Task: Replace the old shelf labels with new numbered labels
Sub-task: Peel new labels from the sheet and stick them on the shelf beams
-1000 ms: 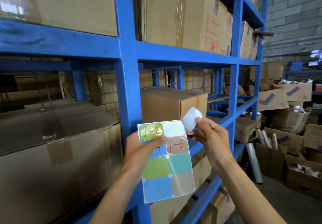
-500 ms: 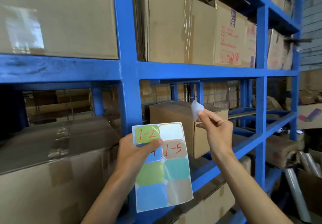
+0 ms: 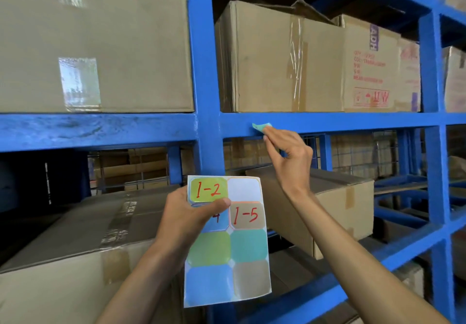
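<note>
My left hand (image 3: 187,216) grips a label sheet (image 3: 228,255) of coloured stickers low in the middle; red writing reads "1-2" and "1-5", and one top-right slot is bare white. My right hand (image 3: 287,157) is raised to the blue horizontal shelf beam (image 3: 340,121) and pinches a small teal label (image 3: 261,126) between thumb and fingertips. The label touches the beam's front face, just right of the blue upright post (image 3: 204,71). Whether it is stuck down I cannot tell.
Large cardboard boxes (image 3: 277,58) fill the shelf above the beam, with another big box (image 3: 88,46) at left. More taped boxes (image 3: 335,197) sit on the lower shelf behind my arms. Wire mesh backs the rack.
My right hand has risen from beside the sheet up to the shelf beam, carrying the peeled label. The view has tilted upward and closer to the rack. My left hand keeps the sheet.
</note>
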Tool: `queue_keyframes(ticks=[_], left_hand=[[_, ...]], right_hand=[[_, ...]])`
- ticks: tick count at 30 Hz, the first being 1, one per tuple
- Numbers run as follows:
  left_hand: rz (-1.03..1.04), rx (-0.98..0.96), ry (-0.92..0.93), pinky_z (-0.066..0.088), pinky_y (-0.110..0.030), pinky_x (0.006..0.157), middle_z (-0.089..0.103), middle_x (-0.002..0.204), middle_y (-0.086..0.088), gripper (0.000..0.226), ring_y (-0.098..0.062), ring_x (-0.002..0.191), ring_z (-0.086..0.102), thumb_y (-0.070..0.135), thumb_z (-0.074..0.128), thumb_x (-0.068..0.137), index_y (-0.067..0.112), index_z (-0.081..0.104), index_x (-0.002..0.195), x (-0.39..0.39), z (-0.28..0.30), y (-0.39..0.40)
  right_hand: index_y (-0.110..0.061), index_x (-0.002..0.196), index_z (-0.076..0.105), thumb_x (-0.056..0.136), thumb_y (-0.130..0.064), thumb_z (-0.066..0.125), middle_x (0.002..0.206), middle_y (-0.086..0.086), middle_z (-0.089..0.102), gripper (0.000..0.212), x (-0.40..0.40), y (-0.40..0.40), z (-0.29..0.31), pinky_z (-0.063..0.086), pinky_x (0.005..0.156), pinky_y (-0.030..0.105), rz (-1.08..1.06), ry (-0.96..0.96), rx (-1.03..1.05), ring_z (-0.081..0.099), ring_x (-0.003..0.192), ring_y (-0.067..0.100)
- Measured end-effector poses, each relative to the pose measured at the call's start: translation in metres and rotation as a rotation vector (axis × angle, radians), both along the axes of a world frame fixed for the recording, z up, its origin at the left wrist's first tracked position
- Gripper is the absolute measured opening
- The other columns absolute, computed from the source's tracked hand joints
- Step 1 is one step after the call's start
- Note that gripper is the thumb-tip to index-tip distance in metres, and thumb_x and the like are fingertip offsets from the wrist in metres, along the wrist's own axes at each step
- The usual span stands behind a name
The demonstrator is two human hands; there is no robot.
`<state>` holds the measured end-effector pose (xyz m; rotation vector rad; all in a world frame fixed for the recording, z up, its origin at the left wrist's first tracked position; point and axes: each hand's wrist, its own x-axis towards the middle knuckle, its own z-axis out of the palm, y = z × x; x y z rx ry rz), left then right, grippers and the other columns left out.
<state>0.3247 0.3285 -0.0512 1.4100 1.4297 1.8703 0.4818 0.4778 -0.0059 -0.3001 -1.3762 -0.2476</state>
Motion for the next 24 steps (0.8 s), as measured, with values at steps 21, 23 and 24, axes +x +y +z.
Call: queue_keyframes(ticks=[21,23,24], left_hand=[[-0.022,-0.05,-0.005,0.061,-0.056,0.078,0.081,0.087,-0.006,0.025,-0.028,0.081,0.078,0.017,0.085,0.072,0.015,0.076,0.096,0.002,0.008,0.012],[-0.02,-0.053,-0.002,0.06,-0.059,0.08,0.081,0.088,-0.007,0.026,-0.03,0.084,0.077,0.017,0.085,0.073,0.015,0.075,0.097,0.002,0.007,0.013],[-0.019,-0.057,-0.001,0.059,-0.06,0.081,0.081,0.088,-0.007,0.027,-0.03,0.084,0.077,0.018,0.085,0.073,0.015,0.075,0.097,0.002,0.006,0.014]], right_hand=[[-0.003,0.114,0.072,0.084,-0.004,0.074,0.113,0.009,0.074,0.03,-0.017,0.039,0.012,0.058,0.087,0.039,-0.251,-0.054,0.193,0.067,0.104,0.029],[-0.003,0.113,0.072,0.084,-0.005,0.074,0.113,0.009,0.074,0.029,-0.018,0.04,0.013,0.058,0.087,0.039,-0.256,-0.053,0.205,0.067,0.104,0.03],[-0.003,0.113,0.073,0.084,-0.005,0.074,0.113,0.009,0.074,0.029,-0.018,0.041,0.013,0.058,0.087,0.04,-0.259,-0.056,0.206,0.067,0.104,0.03]])
